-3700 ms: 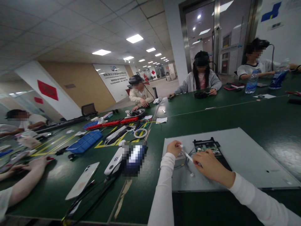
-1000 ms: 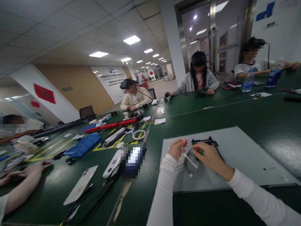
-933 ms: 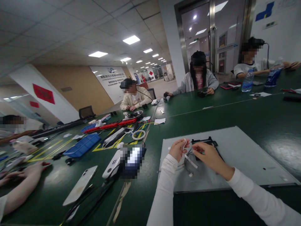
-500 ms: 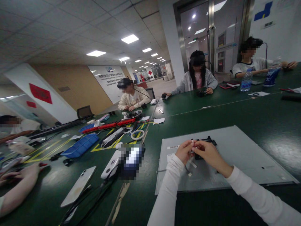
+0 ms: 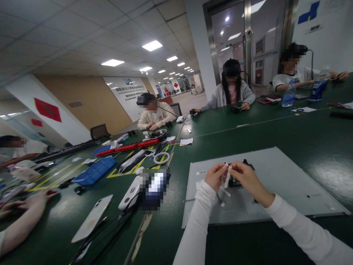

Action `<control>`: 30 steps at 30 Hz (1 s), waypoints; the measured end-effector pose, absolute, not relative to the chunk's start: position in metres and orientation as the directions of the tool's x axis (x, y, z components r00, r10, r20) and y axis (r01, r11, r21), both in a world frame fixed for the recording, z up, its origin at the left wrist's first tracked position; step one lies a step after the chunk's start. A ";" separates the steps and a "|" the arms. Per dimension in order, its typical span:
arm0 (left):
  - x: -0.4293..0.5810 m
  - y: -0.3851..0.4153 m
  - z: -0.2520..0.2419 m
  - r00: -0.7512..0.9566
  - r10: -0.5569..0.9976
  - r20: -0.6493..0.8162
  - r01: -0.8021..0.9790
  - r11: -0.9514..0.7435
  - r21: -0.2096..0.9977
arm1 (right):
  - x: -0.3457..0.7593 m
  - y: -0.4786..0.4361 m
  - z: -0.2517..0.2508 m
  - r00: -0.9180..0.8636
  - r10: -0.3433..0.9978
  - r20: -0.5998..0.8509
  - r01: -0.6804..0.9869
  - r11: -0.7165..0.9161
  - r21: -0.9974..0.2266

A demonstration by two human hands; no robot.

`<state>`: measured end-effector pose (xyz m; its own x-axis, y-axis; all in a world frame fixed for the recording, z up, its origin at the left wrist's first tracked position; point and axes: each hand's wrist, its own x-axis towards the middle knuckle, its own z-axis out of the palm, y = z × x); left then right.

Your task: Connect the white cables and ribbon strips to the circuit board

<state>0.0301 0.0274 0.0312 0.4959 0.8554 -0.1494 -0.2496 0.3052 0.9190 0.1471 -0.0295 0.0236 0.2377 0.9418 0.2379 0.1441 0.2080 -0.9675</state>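
Over a large grey flat panel [image 5: 275, 184], my left hand [image 5: 215, 178] and my right hand [image 5: 246, 180] are close together with fingers pinched. A thin white strip [image 5: 227, 179] hangs between them; whether it is tape or a flat ribbon cable I cannot tell. Both sets of fingertips grip its upper part. Behind and below my right hand lies a black part with a circuit board [image 5: 235, 182], partly hidden. Another pale strip [image 5: 225, 191] and a short grey cable end [image 5: 221, 200] show on the panel below my fingers.
Left of the panel are a handheld device with a lit screen [image 5: 156, 187], a white device [image 5: 131, 193], a white phone [image 5: 92, 218] and black cables. Beyond lie a blue tray [image 5: 95, 171] and a white ring [image 5: 161, 158]. A co-worker's arm [image 5: 26, 217] rests at far left; other people sit around the table.
My fingertips have drawn slightly apart. The white strip, mostly hidden before, now shows hanging between my hands. The panel has not moved.
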 end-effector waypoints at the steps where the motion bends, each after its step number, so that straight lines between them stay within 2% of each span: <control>1: 0.030 0.029 0.031 0.487 0.862 -0.142 -0.262 0.299 0.917 | 0.148 -0.030 0.025 0.234 0.943 0.236 0.134 0.209 -0.969; 10: 0.023 0.040 0.033 0.360 0.920 -0.153 -0.305 0.271 0.913 | 0.180 -0.036 0.042 0.262 0.935 0.238 0.091 0.222 -0.971; 16: 0.025 0.037 0.040 0.338 0.939 -0.066 -0.231 0.151 0.961 | 0.222 -0.054 0.029 0.237 0.944 0.229 0.087 0.214 -0.973; 21: 0.032 0.027 0.042 0.405 0.912 0.066 -0.080 -0.036 0.996 | 0.232 -0.074 0.022 0.127 0.984 0.129 0.060 0.122 -0.991; 23: 0.034 0.020 0.044 0.448 0.883 0.139 0.009 -0.161 0.987 | 0.232 -0.077 0.022 0.078 0.993 0.089 0.072 0.083 -0.994; 25: 0.036 0.012 0.045 0.513 0.822 0.247 0.119 -0.354 0.928 | 0.231 -0.078 0.023 0.045 0.998 0.036 0.090 0.032 -0.995; 27: 0.038 0.005 0.046 0.615 0.720 0.323 0.204 -0.540 0.816 | 0.230 -0.079 0.025 0.016 1.000 -0.014 0.098 -0.015 -0.995; 30: 0.040 -0.002 0.045 0.755 0.581 0.305 0.265 -0.694 0.669 | 0.232 -0.078 0.026 -0.011 1.000 -0.007 0.109 -0.006 -0.994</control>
